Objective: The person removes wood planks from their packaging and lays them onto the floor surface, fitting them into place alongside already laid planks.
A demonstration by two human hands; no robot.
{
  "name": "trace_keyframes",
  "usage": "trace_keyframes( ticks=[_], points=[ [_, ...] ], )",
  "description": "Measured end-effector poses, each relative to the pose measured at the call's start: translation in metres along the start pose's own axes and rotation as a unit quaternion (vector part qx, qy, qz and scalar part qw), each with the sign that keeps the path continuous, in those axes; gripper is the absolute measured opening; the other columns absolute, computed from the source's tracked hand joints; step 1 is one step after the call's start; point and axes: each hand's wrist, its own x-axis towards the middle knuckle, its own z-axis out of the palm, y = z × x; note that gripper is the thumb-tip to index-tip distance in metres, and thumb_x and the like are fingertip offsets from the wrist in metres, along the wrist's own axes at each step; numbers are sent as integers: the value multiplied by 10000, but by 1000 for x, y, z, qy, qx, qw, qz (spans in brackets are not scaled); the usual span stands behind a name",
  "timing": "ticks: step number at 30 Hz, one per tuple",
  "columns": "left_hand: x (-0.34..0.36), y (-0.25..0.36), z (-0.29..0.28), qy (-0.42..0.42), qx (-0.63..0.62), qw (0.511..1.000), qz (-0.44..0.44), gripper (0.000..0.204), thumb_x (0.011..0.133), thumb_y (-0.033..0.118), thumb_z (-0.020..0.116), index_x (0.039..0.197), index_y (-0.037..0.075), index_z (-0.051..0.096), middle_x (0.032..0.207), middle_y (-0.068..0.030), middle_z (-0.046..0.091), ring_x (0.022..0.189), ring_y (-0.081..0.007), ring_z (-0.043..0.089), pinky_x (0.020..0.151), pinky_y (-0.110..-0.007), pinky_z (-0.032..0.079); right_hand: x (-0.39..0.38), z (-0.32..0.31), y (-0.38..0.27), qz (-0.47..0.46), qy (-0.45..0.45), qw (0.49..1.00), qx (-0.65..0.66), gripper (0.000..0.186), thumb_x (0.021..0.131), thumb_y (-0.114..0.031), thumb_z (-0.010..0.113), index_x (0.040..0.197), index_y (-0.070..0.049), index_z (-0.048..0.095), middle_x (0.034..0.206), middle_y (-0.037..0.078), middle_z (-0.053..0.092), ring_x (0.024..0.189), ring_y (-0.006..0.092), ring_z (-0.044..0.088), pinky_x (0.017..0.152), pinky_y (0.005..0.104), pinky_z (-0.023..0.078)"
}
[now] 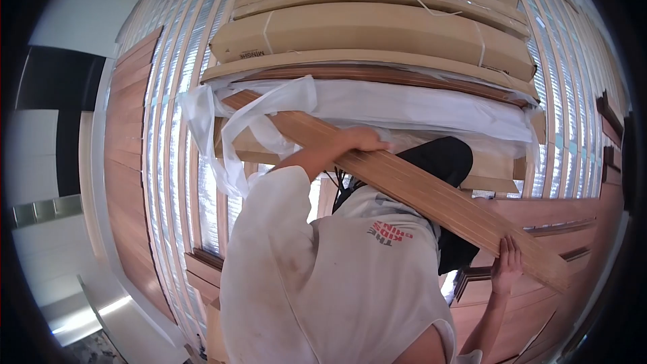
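Note:
A long reddish-brown floorboard (pixel 411 185) slants across my body, its far left end over an opened carton and its near right end above laid boards. Close to its middle, my left hand (pixel 362 140) is closed round the upper edge. Farther down toward the right end, my right hand (pixel 509 266) grips the lower edge, fingers lying over the face. White wrapping sheet (pixel 269 111) hangs loosely around the board's far left end. Behind the board sits the opened carton (pixel 251 145), with more white wrapping (pixel 418 104) across it.
Strapped cardboard cartons (pixel 377 30) are stacked ahead. Wooden battens over silver foil (pixel 182 128) run on both sides. Laid floorboards (pixel 128 141) cover a strip at the left, and more boards (pixel 499 317) lie at the lower right. Dark board ends (pixel 610 118) stick up at the far right.

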Motion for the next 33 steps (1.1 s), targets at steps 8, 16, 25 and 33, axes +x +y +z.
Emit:
trace_keyframes(
  ticks=[8,16,25,33],
  points=[
    [-26,80,13,80,81,992,59,748,938,659,320,959,34,731,1007,-227,681,971,-406,640,867,-504,486,-82,-58,29,33,75,986,-143,272,961,10,476,1226,4,535,1262,188,589,1144,392,586,946,482,495],
    [-43,206,-1,91,134,964,210,692,980,560,326,802,22,723,844,-219,689,850,-415,652,807,-514,498,-203,-123,-18,191,49,954,-225,364,952,55,397,1305,31,484,1377,194,518,1252,390,510,1059,463,432],
    [30,294,-52,-258,360,857,262,706,1002,562,286,1113,-30,657,1071,-245,660,1039,-428,590,941,-486,434,-248,-135,-133,322,20,942,-93,247,956,-160,575,1164,-29,598,1029,175,676,888,307,684,737,379,572],
    [148,362,-36,-446,476,758,0,686,949,619,395,1140,16,661,1049,-181,682,984,-354,633,905,-439,471,-250,-16,-234,521,-99,815,235,250,953,-249,629,1103,-50,605,850,180,676,715,301,661,586,363,521]
  ],
)
